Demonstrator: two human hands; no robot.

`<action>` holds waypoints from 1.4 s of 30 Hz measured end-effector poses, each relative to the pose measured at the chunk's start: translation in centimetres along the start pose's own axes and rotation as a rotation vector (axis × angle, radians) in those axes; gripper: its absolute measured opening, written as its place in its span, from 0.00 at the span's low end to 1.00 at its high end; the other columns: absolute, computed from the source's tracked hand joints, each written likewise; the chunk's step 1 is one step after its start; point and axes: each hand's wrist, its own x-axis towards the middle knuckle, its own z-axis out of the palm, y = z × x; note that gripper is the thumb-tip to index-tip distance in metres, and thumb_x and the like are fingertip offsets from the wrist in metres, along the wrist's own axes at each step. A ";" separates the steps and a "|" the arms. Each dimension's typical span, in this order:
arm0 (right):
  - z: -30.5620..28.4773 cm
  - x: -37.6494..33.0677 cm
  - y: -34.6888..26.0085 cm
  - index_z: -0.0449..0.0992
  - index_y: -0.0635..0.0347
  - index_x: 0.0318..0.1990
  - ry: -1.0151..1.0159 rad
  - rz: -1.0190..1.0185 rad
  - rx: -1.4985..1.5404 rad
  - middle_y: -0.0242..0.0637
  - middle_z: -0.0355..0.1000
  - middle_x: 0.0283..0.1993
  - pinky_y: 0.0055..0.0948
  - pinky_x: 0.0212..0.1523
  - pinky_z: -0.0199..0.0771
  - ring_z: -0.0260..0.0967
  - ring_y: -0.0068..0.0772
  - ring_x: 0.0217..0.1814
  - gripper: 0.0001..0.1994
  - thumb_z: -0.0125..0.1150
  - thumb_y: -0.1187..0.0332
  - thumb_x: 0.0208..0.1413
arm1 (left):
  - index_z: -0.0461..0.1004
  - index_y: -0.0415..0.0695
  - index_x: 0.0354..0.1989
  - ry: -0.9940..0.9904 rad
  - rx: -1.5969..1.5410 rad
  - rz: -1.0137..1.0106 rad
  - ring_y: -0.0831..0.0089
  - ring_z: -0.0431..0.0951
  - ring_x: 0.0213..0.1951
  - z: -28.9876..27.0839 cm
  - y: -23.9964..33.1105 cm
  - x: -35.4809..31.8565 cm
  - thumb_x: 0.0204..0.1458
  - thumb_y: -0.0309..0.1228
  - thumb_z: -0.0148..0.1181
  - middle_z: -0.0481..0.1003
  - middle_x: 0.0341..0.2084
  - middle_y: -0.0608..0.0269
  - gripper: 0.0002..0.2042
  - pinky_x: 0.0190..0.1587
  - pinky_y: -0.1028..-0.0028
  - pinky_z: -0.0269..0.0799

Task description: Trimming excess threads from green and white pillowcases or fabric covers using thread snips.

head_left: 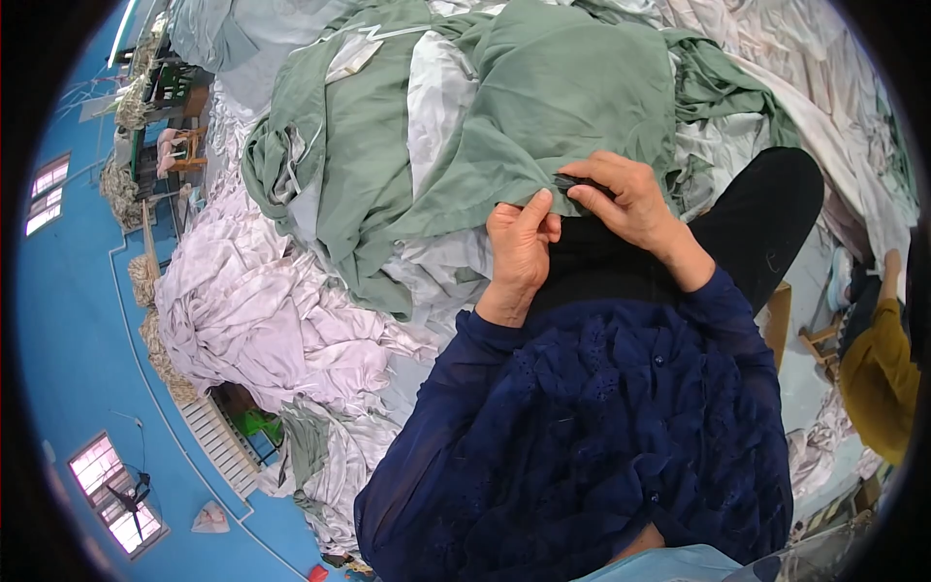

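A large sheet of green cloth (582,87) lies over the pile in front of me, and its near edge reaches my lap. My left hand (519,242) is closed on that edge, pinching the cloth between thumb and fingers. Just to the right, my right hand (626,199) is closed around a small black tool (567,181) that looks like thread snips. Its tip points left, close beside my left thumb and the cloth edge. The fingers hide most of the tool, so I cannot tell whether its blades touch the cloth.
A heap of pale lilac-white cloth (262,301) lies to the left, and more pale cloth (776,39) is at the far right. White cloth (441,97) shows among the green. At the right edge sits another person in a mustard top (878,378). A blue wall (87,330) stands at left.
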 end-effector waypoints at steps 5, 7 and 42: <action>0.2 0.0 0.0 0.78 0.59 0.43 -0.010 -0.004 -0.023 0.36 0.69 0.27 0.29 0.25 0.64 0.67 0.35 0.25 0.11 0.64 0.73 0.51 | 0.75 0.41 0.32 0.018 -0.001 -0.011 0.81 0.71 0.18 -0.1 0.0 0.0 0.56 0.25 0.60 0.75 0.24 0.67 0.02 0.17 0.83 0.63; 0.1 0.0 0.0 0.78 0.59 0.43 -0.039 0.009 -0.053 0.36 0.69 0.27 0.30 0.25 0.64 0.67 0.36 0.25 0.10 0.64 0.72 0.52 | 0.75 0.41 0.32 0.012 0.004 -0.012 0.81 0.71 0.18 0.0 0.0 0.0 0.56 0.25 0.60 0.76 0.24 0.67 0.02 0.17 0.83 0.63; 0.3 -1.7 0.2 0.73 0.57 0.45 0.046 -0.023 -0.216 0.37 0.66 0.32 0.30 0.29 0.69 0.69 0.37 0.29 0.22 0.71 0.74 0.38 | 0.71 0.43 0.30 0.142 -0.350 -0.277 0.76 0.72 0.23 -1.3 2.0 0.9 0.59 0.28 0.57 0.73 0.25 0.65 0.06 0.20 0.79 0.64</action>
